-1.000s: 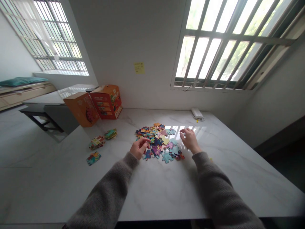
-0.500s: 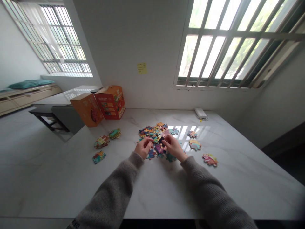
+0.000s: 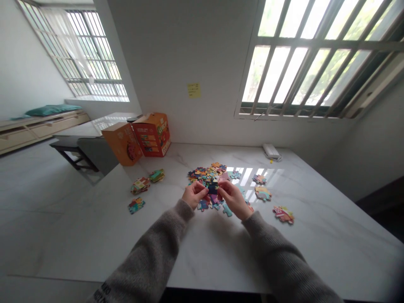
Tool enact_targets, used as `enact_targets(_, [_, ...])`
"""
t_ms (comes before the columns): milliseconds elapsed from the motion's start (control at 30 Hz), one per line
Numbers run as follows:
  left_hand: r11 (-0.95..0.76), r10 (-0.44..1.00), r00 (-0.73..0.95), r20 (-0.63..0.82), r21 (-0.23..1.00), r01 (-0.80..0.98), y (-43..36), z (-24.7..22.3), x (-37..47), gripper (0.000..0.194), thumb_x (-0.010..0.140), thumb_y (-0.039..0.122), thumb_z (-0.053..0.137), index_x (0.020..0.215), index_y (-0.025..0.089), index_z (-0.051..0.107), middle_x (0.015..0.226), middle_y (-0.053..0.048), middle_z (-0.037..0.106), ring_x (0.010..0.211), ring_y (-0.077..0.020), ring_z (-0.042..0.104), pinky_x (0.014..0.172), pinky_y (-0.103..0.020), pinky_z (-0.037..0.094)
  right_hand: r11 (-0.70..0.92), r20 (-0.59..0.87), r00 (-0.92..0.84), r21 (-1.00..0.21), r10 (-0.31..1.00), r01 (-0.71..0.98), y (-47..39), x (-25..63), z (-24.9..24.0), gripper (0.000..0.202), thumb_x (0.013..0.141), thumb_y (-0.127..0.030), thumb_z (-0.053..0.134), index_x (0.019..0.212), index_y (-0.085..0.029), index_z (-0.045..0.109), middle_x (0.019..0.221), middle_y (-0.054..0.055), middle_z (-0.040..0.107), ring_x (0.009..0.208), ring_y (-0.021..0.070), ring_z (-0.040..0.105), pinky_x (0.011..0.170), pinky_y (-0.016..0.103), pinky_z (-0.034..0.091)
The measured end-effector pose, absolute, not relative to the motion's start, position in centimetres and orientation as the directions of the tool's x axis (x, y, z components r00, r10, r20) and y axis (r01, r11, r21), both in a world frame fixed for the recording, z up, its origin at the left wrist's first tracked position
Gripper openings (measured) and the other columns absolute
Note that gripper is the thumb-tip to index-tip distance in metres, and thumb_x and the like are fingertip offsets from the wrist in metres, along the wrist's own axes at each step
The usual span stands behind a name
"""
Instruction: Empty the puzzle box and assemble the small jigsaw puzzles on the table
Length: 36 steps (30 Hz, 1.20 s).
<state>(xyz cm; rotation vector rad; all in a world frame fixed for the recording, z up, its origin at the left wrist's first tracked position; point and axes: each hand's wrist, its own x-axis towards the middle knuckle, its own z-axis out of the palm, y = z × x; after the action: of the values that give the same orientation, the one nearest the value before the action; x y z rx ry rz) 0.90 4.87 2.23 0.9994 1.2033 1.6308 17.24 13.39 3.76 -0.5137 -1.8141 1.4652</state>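
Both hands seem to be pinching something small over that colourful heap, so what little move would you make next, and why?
Probably press the dark puzzle piece together with its neighbour. The left hand and right hand meet on it just above the pile of loose pieces, fingertips close together, so joining looks nearest. Whether the tabs line up is too small to tell; a slight turn may be needed first.

Two orange boxes [image 3: 139, 139] stand at the table's [image 3: 221, 252] far left corner, a white device [image 3: 271, 151] lies by the wall under the barred window [image 3: 315, 59], a yellow note [image 3: 193, 90] sticks on the wall, and a bench [image 3: 85, 149] stands left.
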Motion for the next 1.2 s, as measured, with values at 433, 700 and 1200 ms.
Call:
enact_targets(433, [-0.276, 0.878, -0.311, 0.363, 0.916, 0.290, 4.6, 1.5, 0.8, 0.053, 0.077, 0.042, 0.073, 0.119, 0.018, 0.052, 0.090, -0.006, 0.070, 0.073, -0.0196, 0.070, 0.077, -0.039, 0.058, 0.388, 0.377, -0.565, -0.915, 0.734, -0.107, 12.9, 16.7, 2.6, 0.032, 0.090, -0.042, 0.056, 0.114, -0.022, 0.055, 0.071, -0.003, 0.049, 0.058, 0.0136, 0.050, 0.054, 0.027, 0.045])
enact_targets(700, [-0.275, 0.815, -0.018, 0.579, 0.414, 0.868, 4.2, 1.9, -0.4, 0.046, 0.083, 0.038, 0.067, 0.123, 0.017, 0.059, 0.113, -0.014, 0.064, 0.108, -0.0304, 0.059, 0.094, -0.042, 0.045, 0.369, 0.343, -0.591, -0.926, 0.730, -0.080, 12.7, 16.6, 1.8, 0.031, 0.090, -0.041, 0.057, 0.113, -0.020, 0.058, 0.070, -0.002, 0.053, 0.058, 0.0142, 0.052, 0.053, 0.027, 0.045])
enact_targets(1200, [0.160, 0.693, -0.335, 0.638, 0.316, 0.935, 1.4, 1.7, -9.4, 0.043, 0.075, 0.029, 0.077, 0.114, 0.019, 0.061, 0.108, -0.010, 0.066, 0.104, -0.0291, 0.059, 0.095, -0.041, 0.041, 0.543, 0.363, -0.658, -0.836, 0.659, 0.082, 12.1, 17.4, 2.2, 0.027, 0.096, -0.036, 0.047, 0.111, -0.019, 0.062, 0.078, 0.003, 0.062, 0.068, 0.0168, 0.059, 0.065, 0.030, 0.048])
